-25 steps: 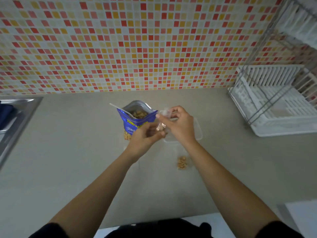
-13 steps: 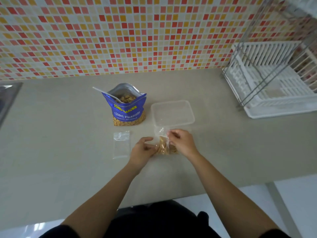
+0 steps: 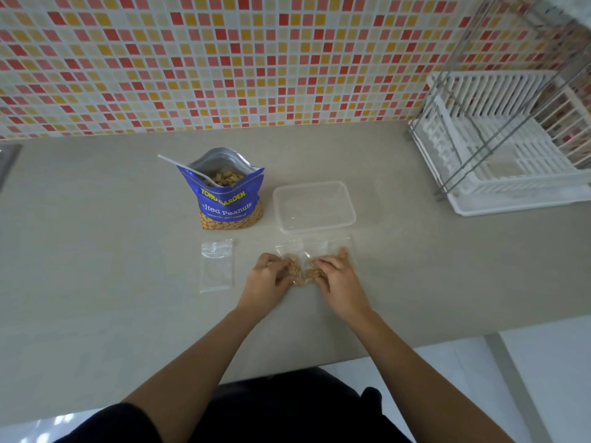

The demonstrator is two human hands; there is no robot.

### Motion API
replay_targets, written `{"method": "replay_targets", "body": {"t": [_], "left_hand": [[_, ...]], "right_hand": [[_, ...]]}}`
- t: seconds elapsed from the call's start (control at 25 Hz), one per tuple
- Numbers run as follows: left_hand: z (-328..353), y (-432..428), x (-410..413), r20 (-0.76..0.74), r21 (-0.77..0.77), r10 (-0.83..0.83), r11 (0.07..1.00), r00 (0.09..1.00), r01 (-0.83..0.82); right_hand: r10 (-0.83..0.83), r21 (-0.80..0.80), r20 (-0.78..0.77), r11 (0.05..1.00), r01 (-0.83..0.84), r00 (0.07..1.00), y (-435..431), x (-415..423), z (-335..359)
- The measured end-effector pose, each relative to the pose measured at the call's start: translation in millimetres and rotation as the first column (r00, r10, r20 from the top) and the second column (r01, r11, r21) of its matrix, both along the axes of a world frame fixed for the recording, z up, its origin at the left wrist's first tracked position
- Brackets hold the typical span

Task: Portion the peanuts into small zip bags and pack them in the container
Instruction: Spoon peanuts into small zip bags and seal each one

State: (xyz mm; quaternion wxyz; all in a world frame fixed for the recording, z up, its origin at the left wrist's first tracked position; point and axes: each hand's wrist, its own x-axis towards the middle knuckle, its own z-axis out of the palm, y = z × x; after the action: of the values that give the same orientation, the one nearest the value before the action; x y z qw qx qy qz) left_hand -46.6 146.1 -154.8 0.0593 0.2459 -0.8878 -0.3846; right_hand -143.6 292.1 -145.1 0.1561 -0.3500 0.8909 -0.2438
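The pale surface [image 3: 96, 266] runs below a tiled wall [image 3: 224, 59], with a white dish rack [image 3: 499, 161] at its far right, well apart from the work. Near the middle stands the blue peanut pouch [image 3: 228, 203], upright and open at the top. A white spoon [image 3: 188, 169] leans in it, handle out to the left. Just right of the pouch sits the clear container [image 3: 313, 231], lidless, and nothing can be made out inside it. In front of the pouch an empty zip bag [image 3: 216, 266] lies flat. The filled zip bags [image 3: 299, 273] lie just in front of the container, side by side and touching, partly under the hands. How many there are is hard to tell. The left hand [image 3: 267, 278] and right hand [image 3: 340, 281] each have their fingers curled onto these bags, so each grip is closed on a bag against the surface. Whether the seals are fully pressed cannot be told. These bags should handle as light, limp and slick: thin film that crumples, with loose nuts shifting inside. The safest hold is probably across the bulge of peanuts or along the sealed top strip, lifted level so an unsealed mouth does not spill. Packing has likely not yet begun.
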Motion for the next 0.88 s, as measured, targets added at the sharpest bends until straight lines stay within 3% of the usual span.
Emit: {"method": "replay_targets", "body": {"t": [0.2, 0.32, 0.44, 0.64, 0.88], "left_hand": [[10, -27, 12, -0.08, 0.001, 0.106, 0.994, 0.991, -0.106], [16, -68, 34, -0.083, -0.055, 0.18, 0.981, 0.98, -0.185], [18, -107, 52, -0.02, -0.088, 0.258, 0.962, 0.966, -0.259], [13, -135, 51, 0.232, -0.171, 0.109, 0.983, 0.966, -0.07], [11, -139, 45, 0.27, -0.179, 0.093, 0.983, 0.958, -0.044]], "right_hand": [[0.049, -0.093, -0.088, 0.994, -0.057, 0.995, -23, 10, 11], [0.187, -0.144, -0.055, 0.971, -0.193, 0.981, -63, 28, 11], [0.199, -0.09, 0.007, 0.976, -0.198, 0.98, -106, 46, 8], [0.153, 0.034, 0.15, 0.987, -0.159, 0.977, -154, 58, -2], [0.093, 0.042, 0.163, 0.994, -0.101, 0.982, -162, 59, -12]]}}
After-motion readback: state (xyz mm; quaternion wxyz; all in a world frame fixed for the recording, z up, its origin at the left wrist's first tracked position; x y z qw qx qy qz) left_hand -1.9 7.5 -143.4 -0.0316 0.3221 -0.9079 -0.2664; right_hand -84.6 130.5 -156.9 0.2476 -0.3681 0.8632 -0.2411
